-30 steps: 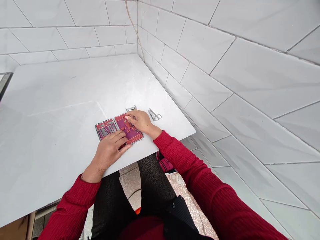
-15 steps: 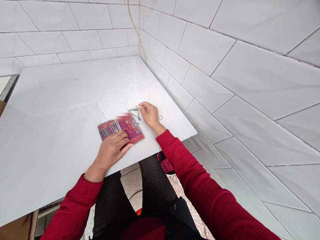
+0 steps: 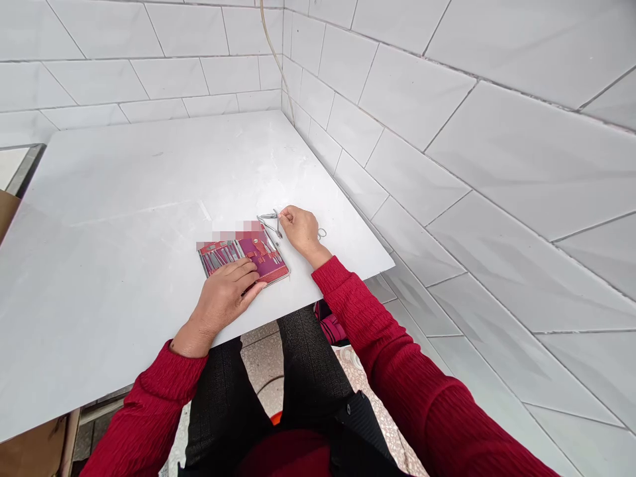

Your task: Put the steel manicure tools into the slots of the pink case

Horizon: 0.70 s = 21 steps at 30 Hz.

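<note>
An opened manicure kit case (image 3: 271,268), red and purple inside, lies near the table's front edge. Slim metal tools (image 3: 223,254) sit in a row in its left half, and a few more are tucked into the right half. Across its lower middle rests my left hand (image 3: 229,291), fingers laid flat and slightly apart. My right hand (image 3: 299,228) is just right of the case, thumb and fingertips pinched together; what they hold is too small to make out. Right at those fingertips are metal nippers (image 3: 271,226) with spread handles. A metal ring (image 3: 322,233), like a scissors handle, shows beside my right hand.
The white table (image 3: 124,172) reaches back to tiled walls (image 3: 397,106) behind and on the right. A thin cable (image 3: 271,46) hangs down the corner. A dark-framed panel (image 3: 30,165) stands off the table's left edge. My legs are under the front edge.
The view has shifted slightly. My left hand stays on the case, and my right hand keeps its pinch by the nippers with hardly any movement.
</note>
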Each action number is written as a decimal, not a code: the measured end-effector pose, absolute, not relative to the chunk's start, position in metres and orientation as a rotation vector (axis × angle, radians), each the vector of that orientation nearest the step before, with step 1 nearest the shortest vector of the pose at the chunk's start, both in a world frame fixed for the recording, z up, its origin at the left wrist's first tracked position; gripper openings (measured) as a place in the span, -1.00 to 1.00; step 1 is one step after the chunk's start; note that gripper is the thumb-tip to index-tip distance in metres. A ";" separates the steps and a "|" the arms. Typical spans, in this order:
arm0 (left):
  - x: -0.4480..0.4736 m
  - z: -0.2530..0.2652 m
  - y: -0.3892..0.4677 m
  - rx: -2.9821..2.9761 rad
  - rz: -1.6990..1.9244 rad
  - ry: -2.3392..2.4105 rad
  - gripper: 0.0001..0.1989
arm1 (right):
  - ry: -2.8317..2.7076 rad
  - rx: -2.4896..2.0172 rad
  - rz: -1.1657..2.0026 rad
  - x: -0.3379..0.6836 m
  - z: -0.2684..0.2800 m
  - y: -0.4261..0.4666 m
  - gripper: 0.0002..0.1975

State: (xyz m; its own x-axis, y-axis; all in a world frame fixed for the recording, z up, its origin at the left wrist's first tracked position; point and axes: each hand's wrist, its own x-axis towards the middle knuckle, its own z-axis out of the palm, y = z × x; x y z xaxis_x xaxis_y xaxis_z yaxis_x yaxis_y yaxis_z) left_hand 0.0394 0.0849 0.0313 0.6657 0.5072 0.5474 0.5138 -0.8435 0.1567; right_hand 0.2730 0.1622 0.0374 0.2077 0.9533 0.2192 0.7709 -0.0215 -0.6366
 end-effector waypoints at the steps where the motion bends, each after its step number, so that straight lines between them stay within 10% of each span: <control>1: 0.040 0.032 0.085 -2.856 -0.941 -0.875 -0.77 | -1.618 -1.850 0.335 0.273 0.037 0.163 -0.78; 21: 0.040 0.031 0.083 -2.881 -0.923 -0.936 -0.77 | -1.782 -2.063 0.240 0.262 0.038 0.174 -0.83</control>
State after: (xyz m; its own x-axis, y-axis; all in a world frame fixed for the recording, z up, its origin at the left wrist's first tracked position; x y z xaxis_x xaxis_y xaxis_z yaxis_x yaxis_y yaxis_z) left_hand 0.0397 0.0829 0.0311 0.6553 0.5451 0.5229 0.5305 -0.8249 0.1952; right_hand 0.2621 0.1739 0.0378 0.1716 0.9766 0.1299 0.9073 -0.1053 -0.4070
